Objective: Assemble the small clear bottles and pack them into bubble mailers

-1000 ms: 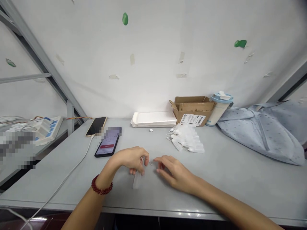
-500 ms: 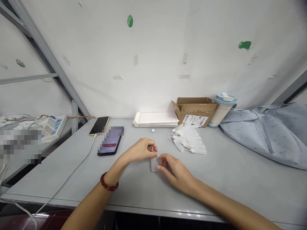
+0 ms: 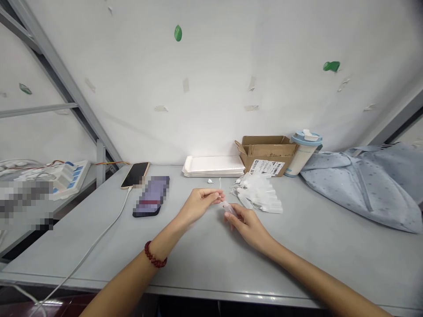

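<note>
A small translucent plastic bottle [image 3: 229, 208] is gripped between the thumb and fingers of my right hand [image 3: 246, 224], tilted with its top toward the left. Close to that top, my left hand [image 3: 201, 203] has its thumb and fingertips pinched together; whatever sits between them is too small to make out. Just beyond these fingertips shows a thin whitish strip [image 3: 220, 183], and I cannot tell whether it is held. Right of the hands lies a pile of similar translucent bottles [image 3: 264, 193], some with thin tips. One small white tip cap [image 3: 210, 181] lies alone behind my left hand.
A stack of white envelopes [image 3: 214, 166], an opened cardboard box [image 3: 269, 154] and a blue-lidded cup [image 3: 302, 154] line the wall. Two phones, one a dark phone [image 3: 150, 196], lie left with a white cable [image 3: 99, 240]. Blue patterned fabric [image 3: 360, 189] covers the right side.
The bottle, upright on the table between my hands before, is now lifted and tilted in my right hand. My left fingers have moved slightly up and right, off its top.
</note>
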The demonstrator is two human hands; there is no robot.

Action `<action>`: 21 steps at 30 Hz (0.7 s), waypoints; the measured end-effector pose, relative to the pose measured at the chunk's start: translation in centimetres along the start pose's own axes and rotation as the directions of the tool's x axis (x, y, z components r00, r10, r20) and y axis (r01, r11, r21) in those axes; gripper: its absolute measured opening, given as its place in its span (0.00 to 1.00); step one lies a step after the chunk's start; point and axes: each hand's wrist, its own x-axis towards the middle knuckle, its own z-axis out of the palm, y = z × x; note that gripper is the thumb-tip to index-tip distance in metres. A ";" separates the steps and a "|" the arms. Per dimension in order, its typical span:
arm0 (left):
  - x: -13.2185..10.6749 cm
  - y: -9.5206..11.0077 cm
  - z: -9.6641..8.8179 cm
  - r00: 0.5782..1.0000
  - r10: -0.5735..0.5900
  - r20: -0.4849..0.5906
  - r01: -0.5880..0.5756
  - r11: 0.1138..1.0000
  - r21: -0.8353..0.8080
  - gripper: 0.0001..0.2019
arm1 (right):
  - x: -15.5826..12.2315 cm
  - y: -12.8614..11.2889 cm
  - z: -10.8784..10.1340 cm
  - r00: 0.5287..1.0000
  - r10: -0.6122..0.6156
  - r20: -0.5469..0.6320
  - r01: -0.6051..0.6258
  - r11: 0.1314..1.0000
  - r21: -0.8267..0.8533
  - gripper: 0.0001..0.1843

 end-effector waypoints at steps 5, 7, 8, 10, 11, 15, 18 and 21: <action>-0.3 -0.4 0.3 0.998 -0.018 0.057 0.017 1.000 0.007 0.12 | 0.0 -0.2 0.0 0.999 -0.026 0.020 0.024 0.997 0.071 0.15; -0.4 -0.6 0.5 0.997 -0.029 0.078 0.030 1.000 -0.009 0.12 | 0.0 -0.1 0.0 0.999 -0.031 0.019 0.029 0.995 0.097 0.15; -0.4 -0.6 0.6 0.996 -0.033 0.087 0.036 0.999 -0.023 0.12 | 0.1 0.0 0.0 0.999 -0.031 0.017 0.029 0.994 0.103 0.15; -0.4 -0.6 0.6 0.994 -0.037 0.103 0.042 0.998 -0.052 0.11 | 0.1 0.1 0.0 0.999 -0.030 0.015 0.028 0.994 0.107 0.15; -0.4 -0.6 0.6 0.993 -0.034 0.110 0.042 0.997 -0.064 0.11 | 0.1 0.2 0.0 0.999 -0.031 0.015 0.029 0.994 0.109 0.15; -0.4 -0.3 0.5 0.990 -0.018 0.141 0.032 0.994 -0.102 0.09 | 0.1 0.5 0.1 0.999 -0.042 0.002 0.041 0.987 0.157 0.18; -0.4 -0.3 0.5 0.988 -0.004 0.156 0.022 0.993 -0.114 0.09 | 0.1 0.5 0.1 0.999 -0.030 0.013 0.026 0.971 0.237 0.21; -0.4 -0.4 0.6 0.986 0.019 0.166 -0.001 0.994 -0.105 0.10 | 0.2 0.4 0.0 0.998 -0.016 0.062 -0.007 0.934 0.357 0.25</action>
